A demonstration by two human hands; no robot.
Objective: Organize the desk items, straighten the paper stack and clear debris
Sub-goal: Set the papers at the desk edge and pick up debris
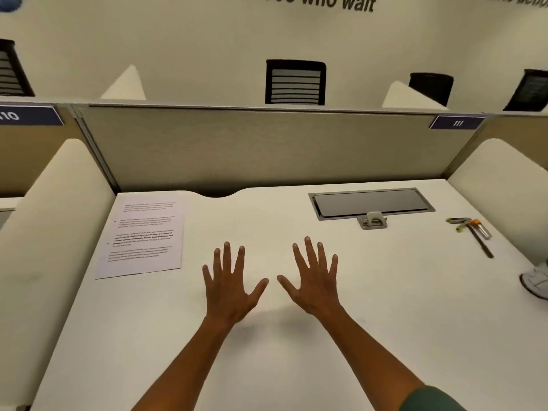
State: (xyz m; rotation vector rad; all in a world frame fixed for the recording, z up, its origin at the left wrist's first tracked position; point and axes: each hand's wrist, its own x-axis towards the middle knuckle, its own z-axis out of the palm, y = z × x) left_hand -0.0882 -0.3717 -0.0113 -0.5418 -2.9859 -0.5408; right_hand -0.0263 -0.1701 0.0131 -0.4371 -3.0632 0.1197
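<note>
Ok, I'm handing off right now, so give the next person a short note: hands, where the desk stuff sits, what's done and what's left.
Left hand and right hand: both open, fingers spread, holding nothing, over the middle of the desk.
Paper stack: far left corner, edges look squared.
Pens and markers: loose cluster at far right, lying crossed.
Small stapler-like item: at the front edge of the cable hatch.
Crumpled white thing: at the right edge, partly out of view.
Done: paper looks straightened.
Left: probably line up the pens and clear the crumpled thing.
</note>
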